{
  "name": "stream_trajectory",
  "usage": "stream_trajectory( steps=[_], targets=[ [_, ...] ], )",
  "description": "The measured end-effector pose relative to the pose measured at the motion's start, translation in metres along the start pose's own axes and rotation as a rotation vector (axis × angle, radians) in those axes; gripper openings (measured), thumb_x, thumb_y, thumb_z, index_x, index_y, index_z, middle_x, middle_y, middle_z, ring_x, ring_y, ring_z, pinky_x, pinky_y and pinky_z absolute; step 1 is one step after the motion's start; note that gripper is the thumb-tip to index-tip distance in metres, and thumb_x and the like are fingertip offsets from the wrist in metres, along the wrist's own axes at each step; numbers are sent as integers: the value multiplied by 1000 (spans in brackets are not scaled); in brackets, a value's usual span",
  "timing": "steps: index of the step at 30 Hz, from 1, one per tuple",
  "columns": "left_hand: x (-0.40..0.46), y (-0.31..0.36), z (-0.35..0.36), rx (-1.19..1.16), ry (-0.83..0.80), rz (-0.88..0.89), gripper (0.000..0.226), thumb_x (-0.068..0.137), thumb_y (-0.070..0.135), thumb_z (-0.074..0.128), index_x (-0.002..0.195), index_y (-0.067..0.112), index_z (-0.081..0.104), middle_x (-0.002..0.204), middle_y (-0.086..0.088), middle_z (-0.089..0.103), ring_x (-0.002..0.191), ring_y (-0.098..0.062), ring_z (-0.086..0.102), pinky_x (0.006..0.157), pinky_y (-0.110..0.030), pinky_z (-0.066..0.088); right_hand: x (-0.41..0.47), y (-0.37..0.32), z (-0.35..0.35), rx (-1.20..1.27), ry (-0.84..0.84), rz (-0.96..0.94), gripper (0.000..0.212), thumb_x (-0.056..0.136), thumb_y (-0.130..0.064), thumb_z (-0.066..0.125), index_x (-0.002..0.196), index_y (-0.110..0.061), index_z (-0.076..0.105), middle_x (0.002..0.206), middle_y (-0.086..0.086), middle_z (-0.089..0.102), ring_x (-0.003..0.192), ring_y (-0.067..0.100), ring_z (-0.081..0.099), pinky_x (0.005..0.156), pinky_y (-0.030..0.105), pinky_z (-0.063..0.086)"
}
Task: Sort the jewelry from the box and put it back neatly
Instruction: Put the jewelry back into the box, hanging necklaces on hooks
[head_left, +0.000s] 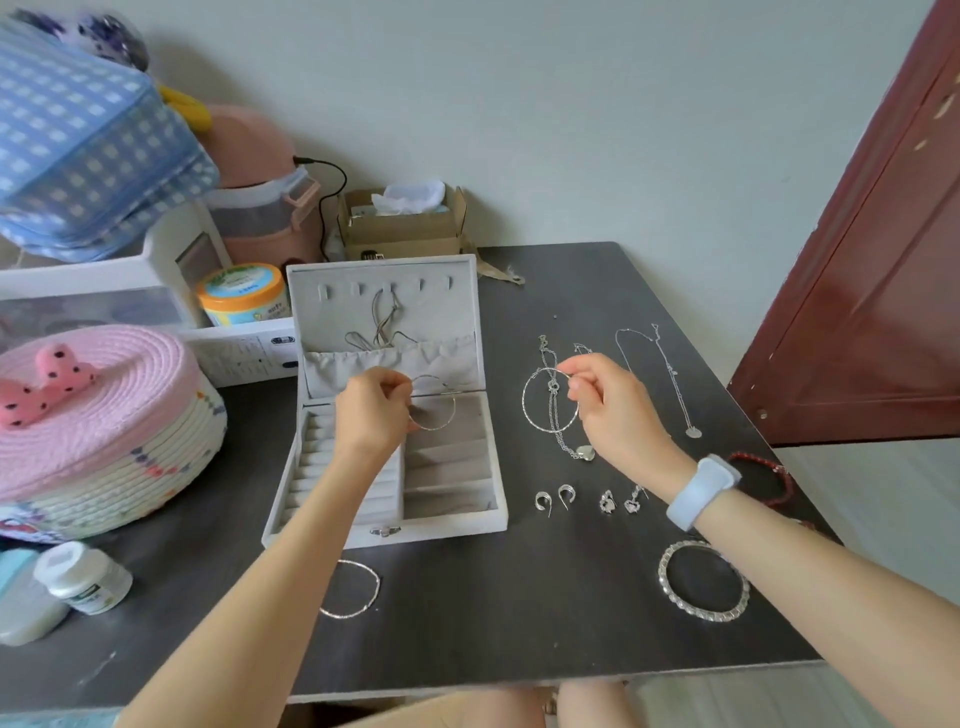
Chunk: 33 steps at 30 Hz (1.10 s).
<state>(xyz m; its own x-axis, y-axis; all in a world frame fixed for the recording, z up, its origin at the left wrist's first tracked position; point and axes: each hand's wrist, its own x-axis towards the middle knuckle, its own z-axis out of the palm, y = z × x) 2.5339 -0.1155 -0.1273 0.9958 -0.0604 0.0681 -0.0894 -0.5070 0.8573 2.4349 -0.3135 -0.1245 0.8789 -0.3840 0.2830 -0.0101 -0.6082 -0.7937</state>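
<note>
Your left hand (374, 410) hangs over the open jewelry box (384, 447), fingers pinched shut on the rim of a thin hoop (434, 410) that dangles above the box's deep compartments at 1 o'clock from the box centre. Your right hand (613, 405) is out at 3 o'clock from the box, fingertips closed on a second, larger hoop (548, 400) that hangs over a heart-pendant necklace (571, 431) lying on the table (493, 613). By the look of it you are early in the putting-back stage: the tray compartments and ring rolls appear empty, and only some cords hang from the hooks in the lid (382, 296). Most pieces are laid out on the table in groups: two long chains (670, 374) at 2 o'clock, two pairs of earrings (587, 501) at 4 o'clock just beside the box, a chunky bangle (704, 579) at 5 o'clock, a slim bangle (350, 590) at 6 o'clock, and a red beaded bracelet (769, 478) near the right edge. So the sorting looks largely done, and nearly everything has yet to go in. The table is a dark, matte, wood-grain top, pushed into a corner with a pale wall behind and a red-brown door (872, 260) on the right; a pink woven basket (98, 431), a small white bottle (83, 577) and stacked storage crowd the left side.
</note>
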Motion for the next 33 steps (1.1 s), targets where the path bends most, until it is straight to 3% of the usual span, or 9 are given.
stream_trajectory(
  steps=[5,13,17,20,22,25,27,30,33],
  targets=[
    [13,-11,9,211,-56,72,13,87,6,54,92,7,66,83,-12,67,74,-26,60,72,-29,47,16,10,18,29,-20,1,26,91,0,40,107,-10,59,75,-15,53,62,-10,51,62,-1,35],
    [12,-23,16,540,-176,265,21,90,20,51,99,23,70,104,-5,67,108,-30,50,81,-39,47,32,10,46,56,-101,-18,24,90,0,42,101,-9,61,71,-13,54,59,-14,51,62,2,37],
    [13,-30,10,423,-43,319,20,88,11,54,98,14,71,104,-10,66,103,-34,51,83,-41,45,41,3,66,71,-158,1,22,88,1,43,98,-7,62,66,-10,55,52,-12,52,63,10,42],
    [8,-36,4,408,44,350,21,87,10,53,99,9,70,101,-14,67,97,-39,51,82,-42,45,45,-6,82,50,-208,31,19,87,-2,46,95,-7,62,65,-9,58,47,-9,52,60,5,40],
    [2,-41,3,465,3,399,28,86,20,49,104,11,68,105,-11,67,98,-40,50,83,-44,45,44,-12,90,16,-242,54,17,86,-5,50,93,-9,65,72,-1,67,58,-4,56,63,3,41],
    [-11,-46,4,623,-115,428,45,87,42,42,122,19,59,124,1,59,113,-34,44,86,-43,38,40,-14,93,-177,-267,35,16,85,-13,53,90,-16,68,90,2,72,89,19,64,80,29,50],
    [-18,-47,4,668,-149,477,65,79,56,24,124,22,57,129,6,56,118,-31,42,86,-42,34,37,-12,92,-324,-281,-33,19,86,-14,51,91,-18,69,98,-1,69,96,22,60,79,30,46],
    [-21,-47,3,715,-242,437,83,69,65,5,125,29,54,140,15,44,129,-23,30,93,-39,24,35,-5,90,-359,-311,-116,21,89,-15,50,94,-18,69,104,0,61,94,19,57,78,30,44],
    [-21,-44,1,757,-294,413,81,70,68,5,122,32,55,145,17,35,132,-21,24,97,-37,20,36,-1,74,-248,-276,-159,22,89,-9,49,99,-13,68,102,5,56,74,8,54,77,23,43]
  ],
)
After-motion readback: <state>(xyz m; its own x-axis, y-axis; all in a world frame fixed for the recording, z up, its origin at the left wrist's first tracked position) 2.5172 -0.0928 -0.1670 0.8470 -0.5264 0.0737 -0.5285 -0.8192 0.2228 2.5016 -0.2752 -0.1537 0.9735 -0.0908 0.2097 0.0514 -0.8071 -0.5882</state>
